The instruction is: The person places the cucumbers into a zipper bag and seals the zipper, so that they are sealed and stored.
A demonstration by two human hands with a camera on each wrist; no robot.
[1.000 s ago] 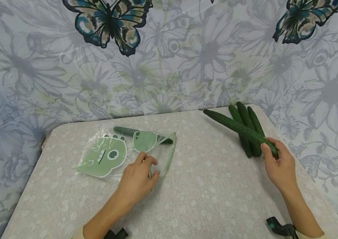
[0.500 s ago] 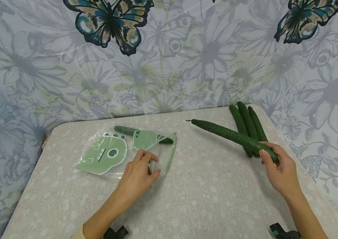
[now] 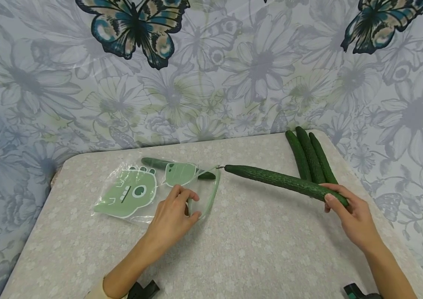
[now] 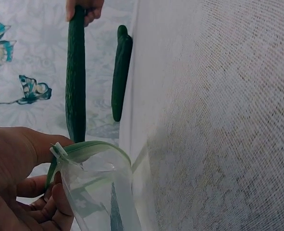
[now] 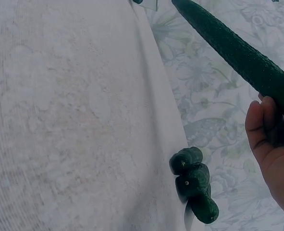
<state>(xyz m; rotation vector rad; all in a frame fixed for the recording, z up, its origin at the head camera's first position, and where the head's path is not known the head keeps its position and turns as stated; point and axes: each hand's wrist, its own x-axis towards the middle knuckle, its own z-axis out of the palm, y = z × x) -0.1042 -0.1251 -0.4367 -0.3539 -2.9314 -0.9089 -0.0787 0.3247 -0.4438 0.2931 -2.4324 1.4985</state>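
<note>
Over the counter (image 3: 256,257), cucumber (image 3: 276,177) points lengthwise left toward the bag (image 3: 136,193) mouth; right hand (image 3: 351,218), fingers clamped on its near end; left hand (image 3: 174,220), fingers pinching the bag's edge.

Even light casts soft shadows on the table (image 3: 256,245) and glints on the bag (image 3: 142,197); both wrist views look dimmer, bluish
</note>
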